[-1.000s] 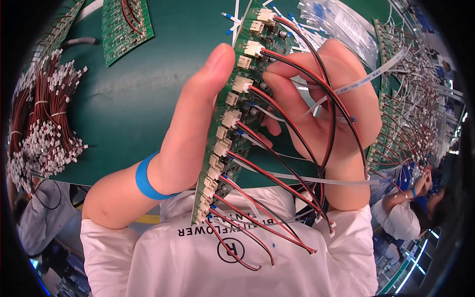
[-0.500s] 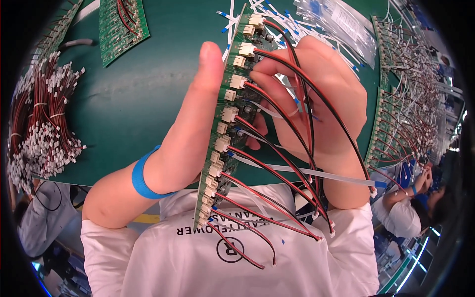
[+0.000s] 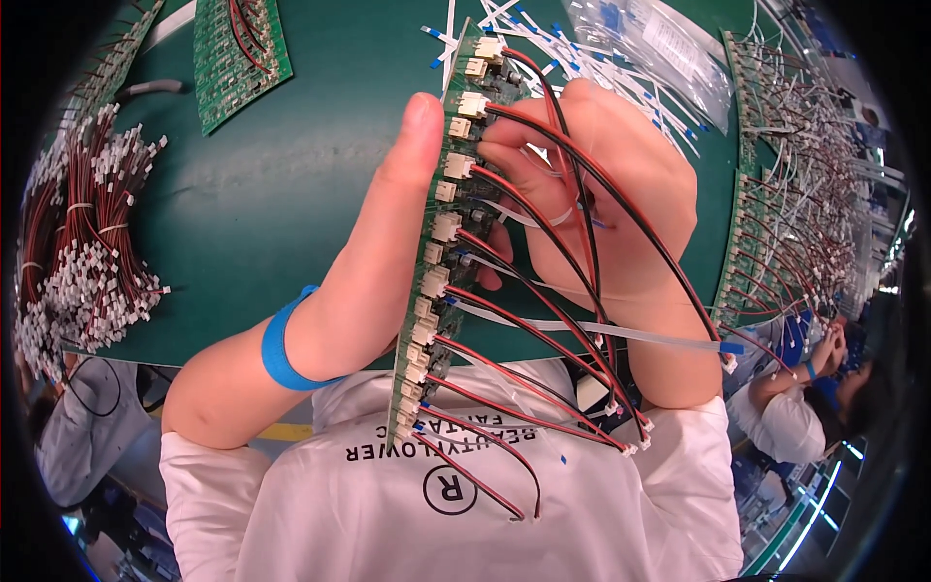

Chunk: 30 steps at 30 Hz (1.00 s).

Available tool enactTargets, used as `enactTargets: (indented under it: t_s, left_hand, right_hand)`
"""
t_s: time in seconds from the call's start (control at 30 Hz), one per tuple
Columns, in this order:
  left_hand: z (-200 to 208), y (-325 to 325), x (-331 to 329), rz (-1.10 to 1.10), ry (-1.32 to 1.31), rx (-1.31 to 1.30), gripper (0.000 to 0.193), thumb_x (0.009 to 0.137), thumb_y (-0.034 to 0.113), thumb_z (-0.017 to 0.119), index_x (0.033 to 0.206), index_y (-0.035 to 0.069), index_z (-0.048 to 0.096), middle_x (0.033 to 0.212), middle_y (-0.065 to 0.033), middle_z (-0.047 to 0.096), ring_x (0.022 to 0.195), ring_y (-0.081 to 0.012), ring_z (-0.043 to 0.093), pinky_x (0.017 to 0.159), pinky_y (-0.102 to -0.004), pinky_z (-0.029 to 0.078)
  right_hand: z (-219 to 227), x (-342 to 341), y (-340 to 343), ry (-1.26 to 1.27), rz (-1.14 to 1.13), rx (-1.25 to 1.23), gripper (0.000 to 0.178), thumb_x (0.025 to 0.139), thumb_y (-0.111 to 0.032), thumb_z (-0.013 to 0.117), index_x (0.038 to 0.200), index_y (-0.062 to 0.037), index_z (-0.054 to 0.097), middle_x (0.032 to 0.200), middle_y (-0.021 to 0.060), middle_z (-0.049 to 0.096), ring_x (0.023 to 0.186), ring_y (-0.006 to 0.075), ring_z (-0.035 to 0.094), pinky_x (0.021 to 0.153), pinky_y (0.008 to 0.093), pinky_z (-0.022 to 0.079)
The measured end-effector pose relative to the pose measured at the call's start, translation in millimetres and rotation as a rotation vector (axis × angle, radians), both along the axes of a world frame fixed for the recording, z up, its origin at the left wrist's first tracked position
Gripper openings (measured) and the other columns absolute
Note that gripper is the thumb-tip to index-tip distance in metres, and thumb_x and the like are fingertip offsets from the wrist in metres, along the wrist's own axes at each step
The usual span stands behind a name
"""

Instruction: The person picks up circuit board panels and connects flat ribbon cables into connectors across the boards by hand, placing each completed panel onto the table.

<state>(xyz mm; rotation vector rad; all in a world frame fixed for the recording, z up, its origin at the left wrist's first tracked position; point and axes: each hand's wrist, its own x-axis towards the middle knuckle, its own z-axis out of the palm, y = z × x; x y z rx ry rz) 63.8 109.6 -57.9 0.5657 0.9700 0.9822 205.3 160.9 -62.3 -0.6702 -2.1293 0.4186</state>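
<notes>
A long green circuit board (image 3: 433, 254) stands on edge in front of my chest, tilted slightly, with a row of cream connectors facing me. My left hand (image 3: 383, 218) grips it from the left, thumb up along its edge; its other fingers are mostly hidden behind the board. Red-and-black wire pairs (image 3: 543, 218) hang from the connectors toward the lower right. White flat ribbon cables (image 3: 601, 332) with blue ends also trail from the board. On the right, my right hand (image 3: 626, 194) has its fingers pinched close to the board's upper part, a white flat ribbon cable showing between them.
A bundle of wires with white plugs (image 3: 92, 233) lies at the left on the green table (image 3: 262, 223). Another circuit board (image 3: 242, 73) is behind it. Loose ribbon cables and a clear plastic bag (image 3: 659, 48) lie at the back right; wired boards (image 3: 747, 223) line the right side.
The board's upper end has dipped slightly toward me. My right hand has shifted a little left and down, its fingers still pinched by the board, and the hanging wires have swayed.
</notes>
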Motion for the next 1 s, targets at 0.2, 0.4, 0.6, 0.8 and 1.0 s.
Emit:
enactTargets:
  t_s: [0.2, 0.4, 0.6, 0.8, 1.0]
  left_hand:
    - [-5, 1, -3, -0.052, 0.058, 0.058, 0.074, 0.088, 0.07, 0.023, 0.111, 0.008, 0.057, 0.084, -0.003, 0.06, 0.072, -0.0095, 0.056, 0.06, -0.0229, 0.046]
    - [-20, 0, -22, -0.136, -0.557, -0.031, 0.086, 0.084, 0.074, 0.017, 0.122, 0.004, 0.05, 0.106, -0.0127, 0.059, 0.093, -0.0222, 0.059, 0.079, -0.0346, 0.05]
    - [-11, 1, -20, -0.189, -0.673, -0.027, 0.082, 0.087, 0.07, 0.023, 0.131, 0.004, 0.042, 0.124, -0.0189, 0.053, 0.109, -0.0313, 0.056, 0.094, -0.0471, 0.046]
    - [-18, 2, -21, -0.144, -0.848, -0.066, 0.074, 0.089, 0.065, 0.027, 0.128, 0.006, 0.047, 0.123, -0.0178, 0.054, 0.108, -0.0306, 0.057, 0.092, -0.0459, 0.046]
    - [-17, 2, -19, -0.164, -0.886, -0.065, 0.066, 0.091, 0.061, 0.029, 0.123, 0.007, 0.052, 0.118, -0.0143, 0.057, 0.106, -0.0262, 0.058, 0.091, -0.043, 0.047]
  right_hand:
    - [2, 0, 4, 0.037, 0.022, 0.054, 0.016, 0.069, 0.0, 0.075, 0.081, 0.0013, 0.064, 0.072, 0.0086, 0.064, 0.061, 0.0203, 0.06, 0.054, 0.0286, 0.046]
    - [5, 2, 3, 0.086, -0.011, 0.012, 0.024, 0.064, 0.002, 0.078, 0.086, 0.0004, 0.066, 0.068, 0.0052, 0.06, 0.053, 0.0112, 0.052, 0.046, 0.0223, 0.038]
    - [13, 7, 5, 0.114, 0.048, -0.039, 0.027, 0.063, 0.002, 0.078, 0.087, -0.0004, 0.067, 0.072, 0.0049, 0.06, 0.06, 0.0114, 0.053, 0.051, 0.0221, 0.038]
    - [11, 6, 5, 0.091, 0.086, -0.065, 0.022, 0.065, 0.004, 0.075, 0.086, -0.0002, 0.067, 0.074, 0.0072, 0.061, 0.065, 0.0147, 0.056, 0.054, 0.0231, 0.041]
    - [10, 5, 3, 0.03, 0.041, -0.051, 0.019, 0.067, 0.001, 0.074, 0.084, 0.0004, 0.066, 0.075, 0.0074, 0.059, 0.064, 0.0159, 0.056, 0.052, 0.0236, 0.042]
